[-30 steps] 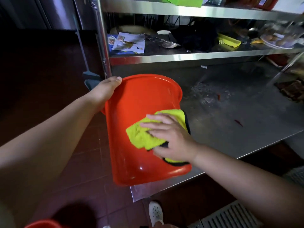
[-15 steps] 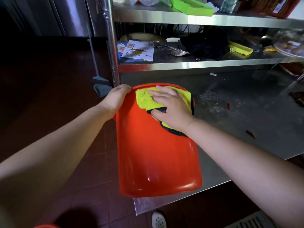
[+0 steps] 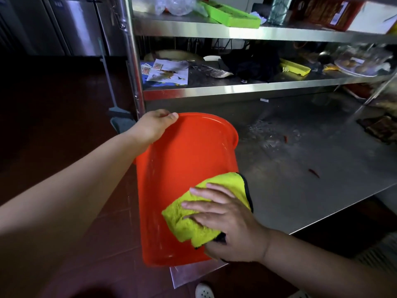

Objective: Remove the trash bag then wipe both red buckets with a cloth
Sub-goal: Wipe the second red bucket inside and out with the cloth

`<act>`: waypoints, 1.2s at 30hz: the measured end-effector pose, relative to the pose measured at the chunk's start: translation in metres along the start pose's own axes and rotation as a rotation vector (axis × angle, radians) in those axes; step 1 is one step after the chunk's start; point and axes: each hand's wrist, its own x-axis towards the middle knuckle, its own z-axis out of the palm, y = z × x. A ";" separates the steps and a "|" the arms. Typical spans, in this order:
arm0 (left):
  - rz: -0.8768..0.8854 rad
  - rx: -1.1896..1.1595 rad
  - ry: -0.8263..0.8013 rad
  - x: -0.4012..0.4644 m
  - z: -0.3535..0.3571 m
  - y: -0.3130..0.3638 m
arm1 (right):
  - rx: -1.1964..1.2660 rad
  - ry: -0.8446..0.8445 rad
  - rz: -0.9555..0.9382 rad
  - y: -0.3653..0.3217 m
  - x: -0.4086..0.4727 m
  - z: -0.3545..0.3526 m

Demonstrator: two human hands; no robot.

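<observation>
Bucket [image 3: 182, 179] lies tilted on its side at the near corner of the steel surface [image 3: 300, 190], its end hanging past the edge over the floor [image 3: 64, 125]. My left hand [image 3: 154, 125] grips the far rim, thumb on top and fingers curled over the edge. My right hand [image 3: 227, 224] presses the yellow cloth [image 3: 193, 224] flat against the bucket's side near the nearer end, fingers [image 3: 199, 205] spread and fairly straight on top of the cloth. The cloth is bunched, with a dark trim showing along its right edge. A shelf [image 3: 236, 88] above the surface holds papers [image 3: 167, 72] and a yellow tray [image 3: 295, 68]. A broom [image 3: 117, 112] leans beside the rack post.
</observation>
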 end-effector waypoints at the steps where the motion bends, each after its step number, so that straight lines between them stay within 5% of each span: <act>1: -0.006 -0.032 0.011 0.000 -0.001 -0.002 | 0.007 0.001 -0.014 0.003 0.003 -0.001; 6: -0.040 -0.129 0.017 -0.003 -0.012 -0.005 | -0.024 0.085 -0.016 0.033 0.038 -0.006; 13: -0.100 -0.270 -0.006 -0.009 -0.021 -0.016 | -0.014 0.182 0.242 0.092 0.109 -0.028; 20: -0.122 -0.368 0.059 -0.024 -0.030 -0.045 | -0.089 0.066 0.234 0.086 0.144 -0.019; 27: 0.093 -0.121 -0.011 0.005 -0.009 0.001 | -0.145 0.028 0.125 0.052 0.104 -0.008; 31: 0.050 0.140 -0.003 0.015 0.004 0.002 | -0.132 -0.002 0.082 0.032 0.065 -0.008; 36: 0.064 0.101 0.002 0.013 0.002 -0.002 | -0.052 -0.013 0.016 0.010 0.016 0.001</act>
